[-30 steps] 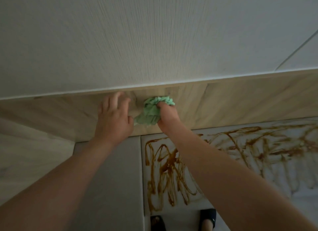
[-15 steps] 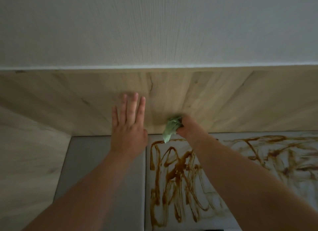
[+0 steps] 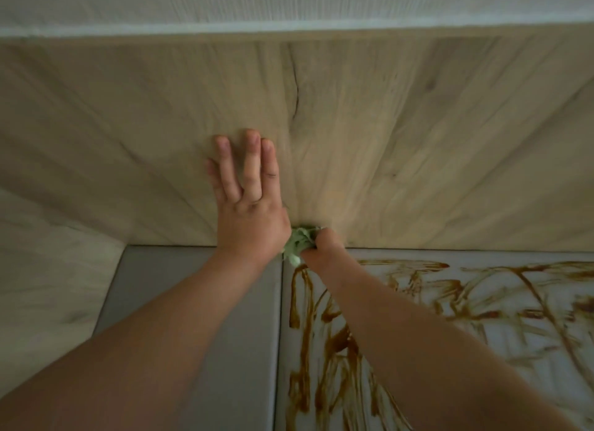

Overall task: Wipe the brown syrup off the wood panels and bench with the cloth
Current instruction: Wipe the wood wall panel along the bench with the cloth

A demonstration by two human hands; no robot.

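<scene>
Most of the job is left, I think. The panel (image 3: 418,141) in front of you looks clean; I see no brown on it, though the view is a bit blurry. The syrup (image 3: 334,340) lies in thick brown squiggles and smears over the pale right half of the tabletop (image 3: 193,302), from the seam out to the right edge of the view. The grey left half has none.

Your left hand (image 3: 247,205) is flat on the panel, fingers straight, holding nothing. Your right hand (image 3: 324,246) is curled tight round the cloth (image 3: 297,242), which is bunched into a small green wad. The cloth sits low down, right where the panel meets the tabletop, just beside your left wrist and at the top of the syrup.

The panel looks hard and smooth, with long grain lines and one dark, crack-like mark. The tabletop looks soft and padded: two flat pads with a thin seam between them. The syrup looks wet and sticky, so I think it will smear before it lifts. The cloth is thin and crumpled.
</scene>
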